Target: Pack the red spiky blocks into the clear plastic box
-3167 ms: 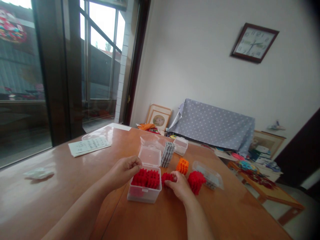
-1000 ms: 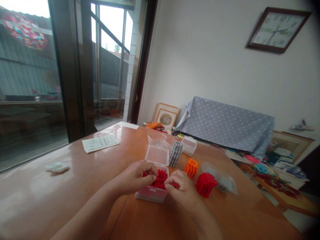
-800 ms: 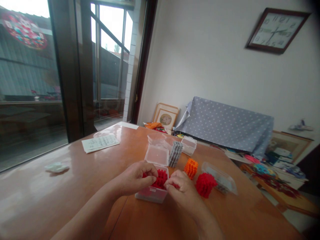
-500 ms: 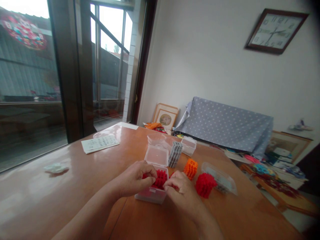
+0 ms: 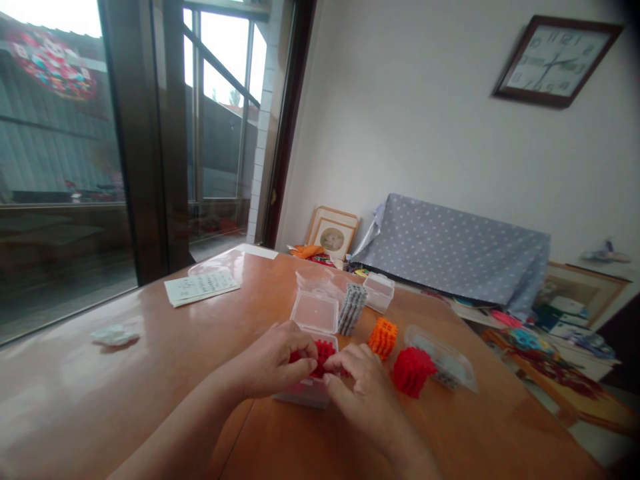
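Observation:
A small clear plastic box [image 5: 307, 393] with its lid [image 5: 315, 312] flipped open stands on the wooden table [image 5: 200, 333]. Red toothed plastic pieces [image 5: 323, 350] fill it. My left hand [image 5: 273, 363] curls over the box's left side, fingertips on the red pieces. My right hand [image 5: 363, 387] presses on the red pieces from the right. Both hands cover most of the box. A loose red stack [image 5: 413, 370] lies just right of my right hand.
An orange stack [image 5: 383, 337], a grey stack [image 5: 351, 308], two small clear boxes [image 5: 379, 291] and a clear bag [image 5: 443, 363] lie behind. A paper sheet [image 5: 201, 287] and crumpled tissue [image 5: 114, 334] rest at left. The table edge runs along the right.
My right hand carried a red piece from the table to the box and now presses it in. My left hand moved onto the box. Over the last second both hands barely shifted.

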A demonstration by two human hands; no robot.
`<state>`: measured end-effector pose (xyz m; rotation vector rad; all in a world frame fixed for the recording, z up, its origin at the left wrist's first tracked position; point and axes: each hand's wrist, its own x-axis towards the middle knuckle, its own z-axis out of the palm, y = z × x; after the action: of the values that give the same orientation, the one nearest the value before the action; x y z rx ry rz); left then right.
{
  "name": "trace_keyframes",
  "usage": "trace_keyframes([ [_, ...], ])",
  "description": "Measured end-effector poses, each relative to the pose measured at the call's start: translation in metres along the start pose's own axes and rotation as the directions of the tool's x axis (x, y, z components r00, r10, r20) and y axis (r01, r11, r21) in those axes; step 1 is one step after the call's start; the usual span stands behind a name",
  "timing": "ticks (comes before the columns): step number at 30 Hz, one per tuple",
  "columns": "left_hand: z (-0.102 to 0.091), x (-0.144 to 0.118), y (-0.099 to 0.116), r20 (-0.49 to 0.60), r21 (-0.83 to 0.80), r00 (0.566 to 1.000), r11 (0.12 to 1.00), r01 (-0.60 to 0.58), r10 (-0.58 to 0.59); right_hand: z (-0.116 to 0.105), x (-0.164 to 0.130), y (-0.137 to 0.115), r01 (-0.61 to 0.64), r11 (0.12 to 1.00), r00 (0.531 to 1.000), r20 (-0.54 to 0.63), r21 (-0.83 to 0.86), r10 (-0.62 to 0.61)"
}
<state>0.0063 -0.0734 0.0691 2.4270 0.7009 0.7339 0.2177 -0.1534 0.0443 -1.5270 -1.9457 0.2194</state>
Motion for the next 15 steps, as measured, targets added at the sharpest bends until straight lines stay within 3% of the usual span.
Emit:
trace_keyframes([
  [8,-0.0015,0.001,0.0042,0.071,0.01,0.997,0.999,-0.039,0.038,0.0041,-0.0009,-0.0008,-0.038,0.998,0.999,-0.018,0.051,0.039],
  [15,0.0025,0.0004,-0.0037,0.056,-0.052,0.996,0.996,-0.07,0.073,0.0074,-0.001,0.0043,-0.058,0.997,0.998,-0.022,0.06,0.059],
])
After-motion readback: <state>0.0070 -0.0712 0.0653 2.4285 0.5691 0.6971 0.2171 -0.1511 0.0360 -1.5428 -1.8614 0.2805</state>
